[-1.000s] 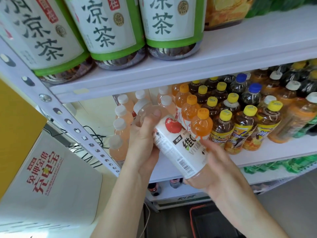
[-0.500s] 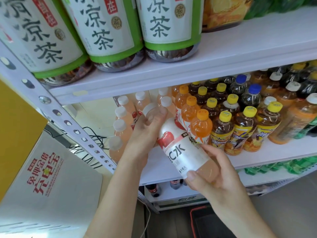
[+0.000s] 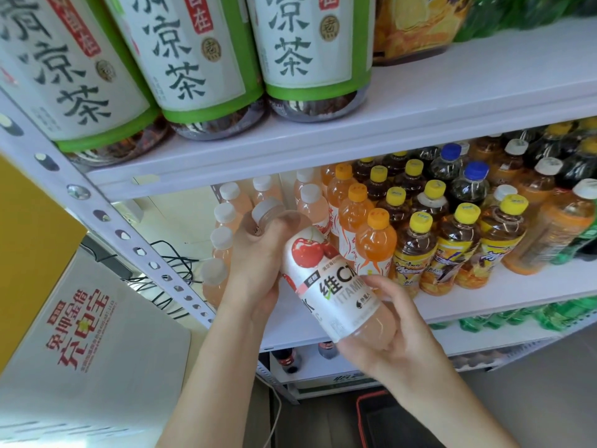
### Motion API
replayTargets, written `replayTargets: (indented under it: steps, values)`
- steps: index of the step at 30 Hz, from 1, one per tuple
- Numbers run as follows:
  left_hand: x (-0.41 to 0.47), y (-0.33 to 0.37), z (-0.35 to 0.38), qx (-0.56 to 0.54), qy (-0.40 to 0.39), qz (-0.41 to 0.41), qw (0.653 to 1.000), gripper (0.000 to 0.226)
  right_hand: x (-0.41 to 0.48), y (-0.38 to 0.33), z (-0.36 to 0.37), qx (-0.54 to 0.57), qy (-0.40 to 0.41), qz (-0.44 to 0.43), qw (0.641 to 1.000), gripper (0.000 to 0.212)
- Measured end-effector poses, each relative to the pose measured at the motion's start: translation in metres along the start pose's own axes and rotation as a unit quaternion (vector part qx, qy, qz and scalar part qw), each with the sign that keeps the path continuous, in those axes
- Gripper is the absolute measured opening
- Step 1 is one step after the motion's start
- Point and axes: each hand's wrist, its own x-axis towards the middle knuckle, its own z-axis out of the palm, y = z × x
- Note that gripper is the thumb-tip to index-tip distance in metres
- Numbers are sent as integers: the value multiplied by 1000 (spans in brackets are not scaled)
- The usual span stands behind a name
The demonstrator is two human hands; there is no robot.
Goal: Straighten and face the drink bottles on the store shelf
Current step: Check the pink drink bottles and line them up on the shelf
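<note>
A pale pink vitamin drink bottle (image 3: 336, 286) with a white cap and a red cherry on its white label is tilted in front of the middle shelf (image 3: 504, 295), cap up and to the left. My left hand (image 3: 258, 263) grips its neck and shoulder. My right hand (image 3: 387, 331) grips its base from below, thumb over the label. Behind, on the shelf, stand several more pink bottles with white caps (image 3: 226, 218), orange drinks with orange caps (image 3: 376, 240) and dark tea bottles with yellow caps (image 3: 416, 250).
Large herbal tea bottles with green-edged labels (image 3: 310, 56) stand on the upper shelf (image 3: 420, 114). A perforated white upright (image 3: 129, 234) runs down the left. A white box with red lettering (image 3: 80, 331) sits at lower left. Green bottles (image 3: 517, 318) lie on a lower shelf.
The bottle has turned in my hands: its barcode faced me a second ago, now the cherry and front lettering face me. Both hands stayed on it.
</note>
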Motion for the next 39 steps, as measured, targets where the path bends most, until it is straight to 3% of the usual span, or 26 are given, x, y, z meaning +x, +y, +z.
replayTargets:
  steps: [1, 2, 3, 4, 5, 7, 9, 12, 18, 21, 24, 28, 30, 33, 36, 39]
  values:
    - [0, 0, -1, 0, 0, 6, 1000, 68, 5, -1, 35, 88, -26, -7, 996, 46]
    - [0, 1, -1, -10, -3, 6, 1000, 71, -6, 6, 23, 82, -65, 27, 994, 33]
    - [-1, 3, 0, -15, -12, 3, 1000, 73, -14, -4, 14, 53, -85, 6, 995, 28]
    - [-1, 3, -2, -20, -27, -7, 999, 70, -13, -2, 18, 27, -95, -21, 995, 33]
    - [-1, 2, -3, -25, -44, -21, 999, 60, -7, 6, 16, 15, -107, -43, 993, 51]
    - [3, 1, -5, -73, -89, -70, 991, 31, -2, -9, 26, 27, -115, 30, 992, 94]
    - [8, 2, -8, -114, -95, -110, 983, 32, -8, -9, 29, 56, -118, 43, 990, 75]
    - [19, 4, -14, 19, -51, -78, 995, 43, -18, 1, 21, 49, -88, -10, 995, 45]
    - [20, 8, -18, 221, -21, -41, 974, 59, -15, 4, 22, -20, -52, -52, 997, 46]
    - [21, 11, -22, 268, -14, -1, 963, 58, -13, 7, 17, -40, -57, -53, 996, 48]
    - [22, 18, -27, 257, -52, 41, 964, 34, -11, 9, 13, -50, -101, -43, 993, 52]
    - [23, 28, -28, 305, -59, 94, 946, 37, -2, 16, 10, 57, -136, 26, 989, 46]
    - [22, 33, -26, 338, -28, 130, 932, 34, 3, 19, 12, 53, -132, 26, 989, 49]
    - [24, 40, -21, 411, 6, 176, 895, 27, 16, 16, 15, -87, -84, -15, 992, 41]
    - [29, 43, -20, 532, 26, 226, 815, 34, 30, 8, 15, -252, -44, -42, 966, 40]
    - [44, 36, -21, 620, 21, 228, 751, 36, 37, 4, 11, -316, -35, -71, 945, 39]
